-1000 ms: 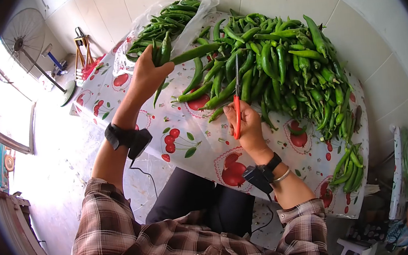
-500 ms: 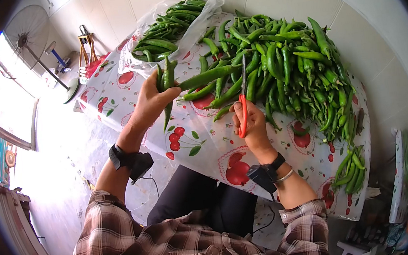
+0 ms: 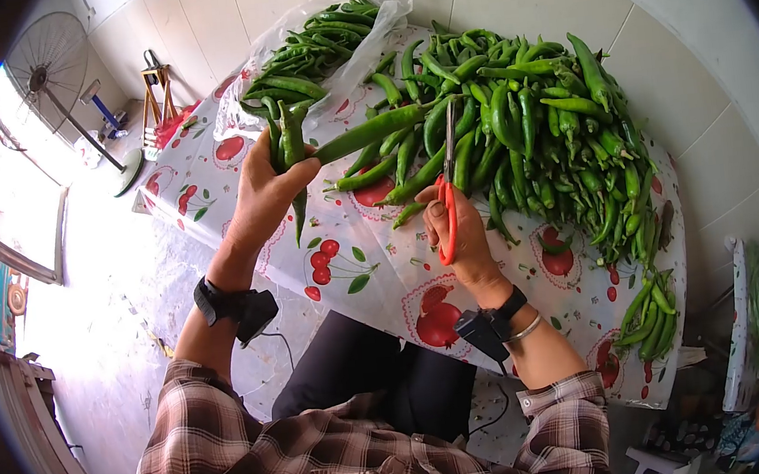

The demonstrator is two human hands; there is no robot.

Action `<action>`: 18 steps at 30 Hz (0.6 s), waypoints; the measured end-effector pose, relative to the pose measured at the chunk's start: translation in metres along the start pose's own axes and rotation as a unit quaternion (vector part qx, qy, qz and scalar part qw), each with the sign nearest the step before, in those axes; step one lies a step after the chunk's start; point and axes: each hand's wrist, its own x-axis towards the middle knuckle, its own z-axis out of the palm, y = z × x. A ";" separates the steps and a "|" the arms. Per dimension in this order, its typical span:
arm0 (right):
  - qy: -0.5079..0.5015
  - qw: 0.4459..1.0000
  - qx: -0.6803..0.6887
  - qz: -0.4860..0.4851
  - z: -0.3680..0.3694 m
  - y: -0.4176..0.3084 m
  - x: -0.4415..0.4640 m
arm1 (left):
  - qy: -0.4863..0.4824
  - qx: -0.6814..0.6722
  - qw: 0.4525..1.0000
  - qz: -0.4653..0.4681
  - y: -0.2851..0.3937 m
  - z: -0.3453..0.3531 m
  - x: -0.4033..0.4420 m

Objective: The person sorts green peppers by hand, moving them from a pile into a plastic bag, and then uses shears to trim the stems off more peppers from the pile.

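Several green chili peppers are gripped in my left hand (image 3: pixel 264 179), its fingers closed around them. One long pepper (image 3: pixel 370 135) points out to the right from that hand, its stem end beside the scissor blades; whether the blades touch it I cannot tell. My right hand (image 3: pixel 472 246) is closed on scissors (image 3: pixel 447 221) with red-orange handles, the blades pointing up and away from me. Just beyond the scissors lies a large heap of green chili peppers (image 3: pixel 562 137), spread over the right side of the table. A few loose peppers lie under the held one.
A clear plastic bag (image 3: pixel 389 3) with more green peppers sits at the back of the table. The tablecloth (image 3: pixel 377 301) has a red fruit print and scattered cut stems. A small pepper cluster (image 3: pixel 648 321) lies at the right edge. A standing fan (image 3: pixel 48 72) is at far left.
My left hand has shifted slightly left with the peppers, and the long pepper's stem end has drawn back toward the blades. The scissors have moved slightly left.
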 end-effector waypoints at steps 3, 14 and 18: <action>0.006 1.000 -0.029 0.003 0.001 -0.002 -0.001 | -0.024 0.032 0.999 -0.013 0.001 -0.006 -0.001; 0.007 0.999 -0.033 -0.023 0.001 0.003 0.001 | -0.035 0.045 0.998 0.006 0.005 -0.005 -0.003; 0.010 1.000 -0.024 -0.011 0.002 0.001 0.000 | -0.045 0.048 0.998 0.006 0.004 -0.005 -0.002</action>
